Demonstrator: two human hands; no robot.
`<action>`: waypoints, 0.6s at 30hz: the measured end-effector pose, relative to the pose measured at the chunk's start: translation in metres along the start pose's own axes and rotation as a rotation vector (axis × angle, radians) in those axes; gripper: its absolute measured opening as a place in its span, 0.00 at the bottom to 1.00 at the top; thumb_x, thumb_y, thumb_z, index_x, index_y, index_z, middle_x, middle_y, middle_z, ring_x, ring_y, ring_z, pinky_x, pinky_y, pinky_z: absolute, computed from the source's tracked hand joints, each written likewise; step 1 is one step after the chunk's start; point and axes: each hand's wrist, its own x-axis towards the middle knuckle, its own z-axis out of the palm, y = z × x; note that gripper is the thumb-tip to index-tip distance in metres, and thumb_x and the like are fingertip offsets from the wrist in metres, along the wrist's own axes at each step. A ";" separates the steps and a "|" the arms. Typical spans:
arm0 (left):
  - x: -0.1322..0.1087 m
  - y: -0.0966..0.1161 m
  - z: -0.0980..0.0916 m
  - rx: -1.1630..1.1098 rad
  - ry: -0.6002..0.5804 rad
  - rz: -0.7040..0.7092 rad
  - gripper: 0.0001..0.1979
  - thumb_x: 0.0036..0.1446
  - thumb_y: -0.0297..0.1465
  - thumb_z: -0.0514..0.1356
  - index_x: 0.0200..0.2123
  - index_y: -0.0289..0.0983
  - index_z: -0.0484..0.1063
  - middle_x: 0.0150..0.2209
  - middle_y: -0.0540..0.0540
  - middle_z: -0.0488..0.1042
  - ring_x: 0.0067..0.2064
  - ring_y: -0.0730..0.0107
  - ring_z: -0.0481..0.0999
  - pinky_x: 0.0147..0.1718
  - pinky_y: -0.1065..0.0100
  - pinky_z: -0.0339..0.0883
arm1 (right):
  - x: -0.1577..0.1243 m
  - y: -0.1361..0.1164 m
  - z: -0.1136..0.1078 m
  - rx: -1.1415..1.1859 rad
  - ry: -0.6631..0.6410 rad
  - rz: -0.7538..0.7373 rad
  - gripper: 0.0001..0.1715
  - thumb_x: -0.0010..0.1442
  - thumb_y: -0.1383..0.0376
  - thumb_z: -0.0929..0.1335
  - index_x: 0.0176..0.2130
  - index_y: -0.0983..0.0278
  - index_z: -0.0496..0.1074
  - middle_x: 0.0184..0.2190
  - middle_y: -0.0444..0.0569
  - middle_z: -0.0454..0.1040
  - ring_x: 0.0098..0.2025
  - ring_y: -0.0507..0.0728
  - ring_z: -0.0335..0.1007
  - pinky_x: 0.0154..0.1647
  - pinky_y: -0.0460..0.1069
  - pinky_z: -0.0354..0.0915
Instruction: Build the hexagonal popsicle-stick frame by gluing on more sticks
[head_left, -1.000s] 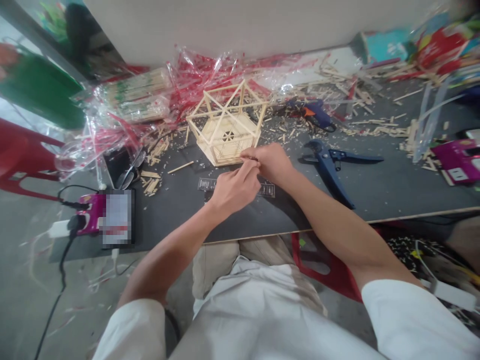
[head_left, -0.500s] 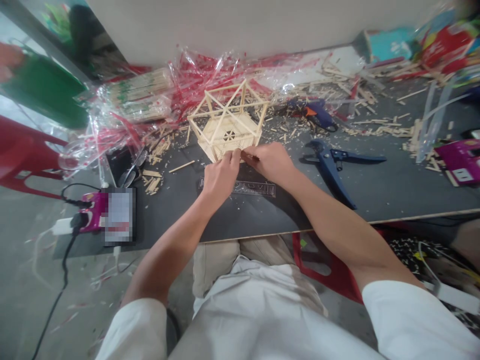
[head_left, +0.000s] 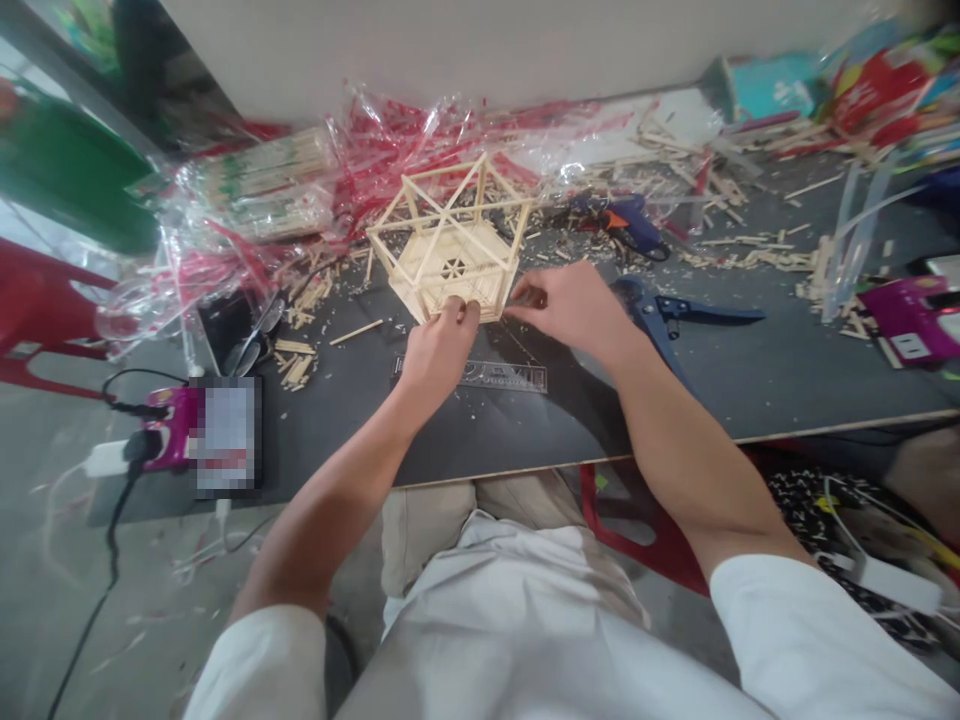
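A hexagonal frame of thin wooden sticks (head_left: 431, 248), with a slatted base and a small spoked opening, stands on the dark table. My left hand (head_left: 442, 345) is closed on its near edge, the fingertips reaching just inside the base. To the right of the frame is my right hand (head_left: 574, 305), its thumb and forefinger apart and curved close to the frame's right corner. Nothing shows between them. A clear stencil ruler (head_left: 510, 377) lies flat on the table below the frame, partly hidden by my left hand and wrist.
A blue cutter (head_left: 705, 311) lies to the right, partly behind my right arm. Beyond it is a blue glue gun (head_left: 637, 225) among stick scraps. Plastic wrappers (head_left: 390, 140) line the back. A phone (head_left: 229, 435) and a purple power strip (head_left: 171, 428) are at the left.
My right hand has come away from the near edge of the frame, moving right, and its fingers have parted. My left hand stays on the edge. The view has shifted slightly.
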 end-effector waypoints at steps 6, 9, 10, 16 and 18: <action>-0.001 0.004 -0.001 0.031 0.004 0.003 0.24 0.67 0.19 0.49 0.63 0.34 0.70 0.58 0.32 0.75 0.45 0.58 0.83 0.33 0.63 0.75 | 0.007 0.003 0.015 0.157 -0.003 -0.089 0.06 0.61 0.62 0.72 0.36 0.63 0.76 0.34 0.51 0.80 0.33 0.56 0.74 0.40 0.52 0.64; -0.002 0.005 -0.002 0.028 -0.003 -0.001 0.23 0.68 0.19 0.50 0.63 0.33 0.70 0.58 0.32 0.75 0.45 0.59 0.84 0.34 0.65 0.76 | 0.008 0.001 0.020 0.197 -0.027 -0.104 0.09 0.62 0.60 0.70 0.35 0.63 0.75 0.31 0.49 0.79 0.32 0.56 0.73 0.39 0.51 0.64; -0.002 0.006 -0.002 0.029 -0.001 -0.002 0.23 0.68 0.19 0.50 0.63 0.33 0.70 0.58 0.32 0.76 0.45 0.60 0.84 0.34 0.66 0.76 | 0.008 0.001 0.020 0.215 -0.033 -0.110 0.10 0.62 0.58 0.69 0.36 0.63 0.75 0.31 0.49 0.78 0.31 0.56 0.72 0.38 0.50 0.63; -0.003 0.009 -0.002 0.126 0.012 0.045 0.21 0.70 0.19 0.49 0.62 0.29 0.70 0.57 0.31 0.75 0.46 0.57 0.84 0.34 0.64 0.77 | 0.008 0.008 0.024 0.329 -0.038 -0.145 0.20 0.64 0.49 0.67 0.38 0.62 0.76 0.30 0.46 0.77 0.30 0.54 0.69 0.36 0.49 0.62; -0.003 0.011 -0.003 0.150 0.001 0.055 0.21 0.70 0.19 0.48 0.62 0.28 0.70 0.56 0.31 0.75 0.45 0.57 0.84 0.34 0.64 0.77 | 0.009 0.010 0.026 0.357 -0.033 -0.137 0.19 0.64 0.50 0.68 0.39 0.62 0.76 0.29 0.45 0.76 0.30 0.54 0.68 0.36 0.49 0.62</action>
